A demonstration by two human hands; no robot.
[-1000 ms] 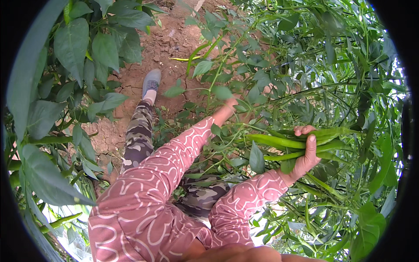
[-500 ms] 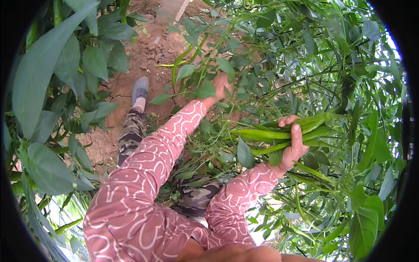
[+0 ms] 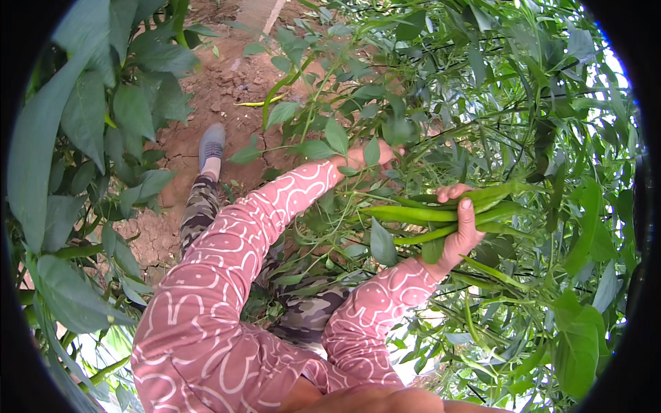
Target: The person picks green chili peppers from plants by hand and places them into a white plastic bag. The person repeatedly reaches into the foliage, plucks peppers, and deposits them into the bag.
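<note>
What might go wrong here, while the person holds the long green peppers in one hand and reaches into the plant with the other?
1. The right hand grips a full bunch of long green peppers; one more could make some slip out.
2. The left hand is half hidden by leaves, so it may snap a stem instead of a pepper.

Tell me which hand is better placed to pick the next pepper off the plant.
Probably the left hand: it is free and already reaching among the leaves, while the right hand is full, gripping a bunch of long green peppers.
</note>
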